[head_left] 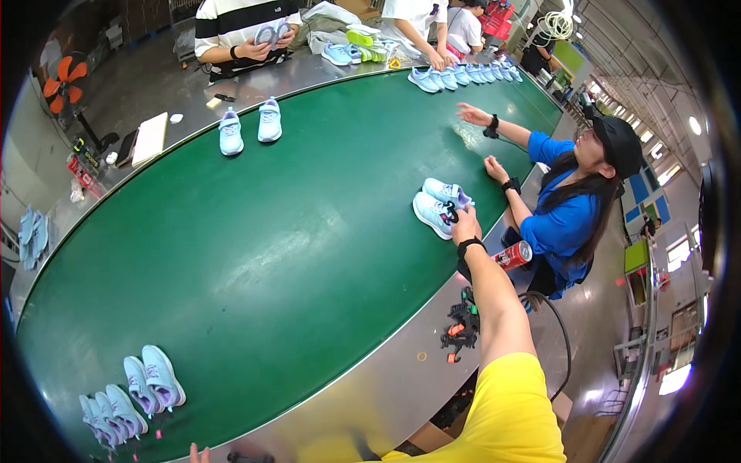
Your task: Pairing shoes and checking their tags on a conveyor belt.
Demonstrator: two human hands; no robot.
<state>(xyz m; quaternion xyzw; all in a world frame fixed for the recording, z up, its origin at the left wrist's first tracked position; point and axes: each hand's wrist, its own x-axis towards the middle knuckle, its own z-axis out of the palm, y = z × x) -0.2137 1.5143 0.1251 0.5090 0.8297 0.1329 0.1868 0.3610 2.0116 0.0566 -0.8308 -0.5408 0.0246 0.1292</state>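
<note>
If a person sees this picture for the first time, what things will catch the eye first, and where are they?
The wide green conveyor belt fills the middle of the view. Near its right edge the person's right hand rests on a pair of light blue sneakers, the arm reaching out of a yellow sleeve. More pairs stand at the lower left and far side, and a co-worker in a blue shirt sits at the right.

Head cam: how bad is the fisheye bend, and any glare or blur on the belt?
Head view: strong fisheye, the green belt and its steel rim bow into arcs, corners black; soft ceiling-light glare on the belt's far end; the pair of shoes under the right hand is sharp; only left fingers show at the bottom edge.
</note>
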